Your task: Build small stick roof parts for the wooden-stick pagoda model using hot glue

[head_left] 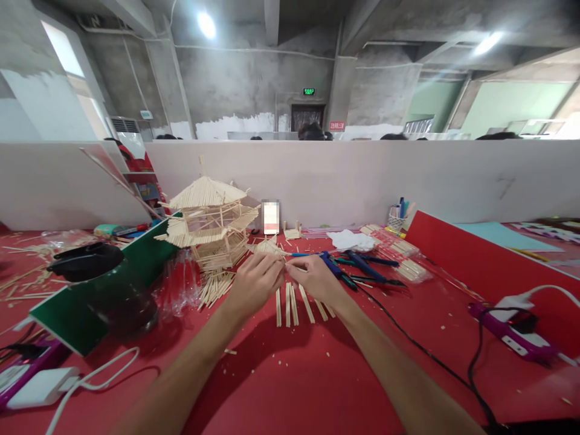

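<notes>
Side by side over the red table, my left hand and my right hand have their fingertips pinched together, nearly touching. What sits between them is too small to make out. Beneath them lies a row of pale wooden sticks, spread like a fan. Just beyond my left hand stands a small wooden roof-like piece. A tiered pagoda model of thin sticks rises to the left, with a heap of loose sticks at its base. Right of my right hand rest blue-handled pliers.
A phone leans against the white partition. A dark-lidded clear jar and a green board stand left. Right are bagged sticks, a pen holder, a red board and a purple power strip with cords.
</notes>
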`<state>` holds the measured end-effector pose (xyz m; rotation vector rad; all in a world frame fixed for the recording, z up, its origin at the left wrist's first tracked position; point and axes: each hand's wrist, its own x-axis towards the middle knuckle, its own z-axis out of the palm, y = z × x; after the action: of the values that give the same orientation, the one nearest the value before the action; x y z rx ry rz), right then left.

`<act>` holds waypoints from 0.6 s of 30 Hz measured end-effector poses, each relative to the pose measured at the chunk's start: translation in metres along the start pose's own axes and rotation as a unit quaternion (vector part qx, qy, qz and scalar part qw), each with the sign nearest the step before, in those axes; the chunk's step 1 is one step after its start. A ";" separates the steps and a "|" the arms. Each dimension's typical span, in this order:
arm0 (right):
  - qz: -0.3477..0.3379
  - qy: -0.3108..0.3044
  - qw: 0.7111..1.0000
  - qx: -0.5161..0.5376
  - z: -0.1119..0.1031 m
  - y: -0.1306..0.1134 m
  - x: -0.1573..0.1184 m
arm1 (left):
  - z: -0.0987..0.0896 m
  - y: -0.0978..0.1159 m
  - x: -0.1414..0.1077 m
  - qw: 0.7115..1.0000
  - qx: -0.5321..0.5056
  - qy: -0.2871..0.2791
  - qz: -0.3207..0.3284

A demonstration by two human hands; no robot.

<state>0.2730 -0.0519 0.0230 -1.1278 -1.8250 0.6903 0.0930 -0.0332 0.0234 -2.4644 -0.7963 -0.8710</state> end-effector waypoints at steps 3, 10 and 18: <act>-0.006 0.032 0.999 0.030 0.008 -0.002 0.001 | -0.004 -0.003 0.001 0.999 0.021 0.026 0.026; 0.009 0.063 0.994 0.091 0.016 -0.006 -0.001 | -0.007 -0.005 0.005 0.992 0.018 0.112 0.056; 0.051 0.043 0.991 0.117 0.010 -0.009 -0.002 | -0.015 -0.030 0.004 0.983 -0.059 0.157 -0.068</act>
<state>0.2603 -0.0578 0.0248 -1.0831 -1.5766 0.8763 0.0701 -0.0176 0.0426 -2.3051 -0.8253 -1.3537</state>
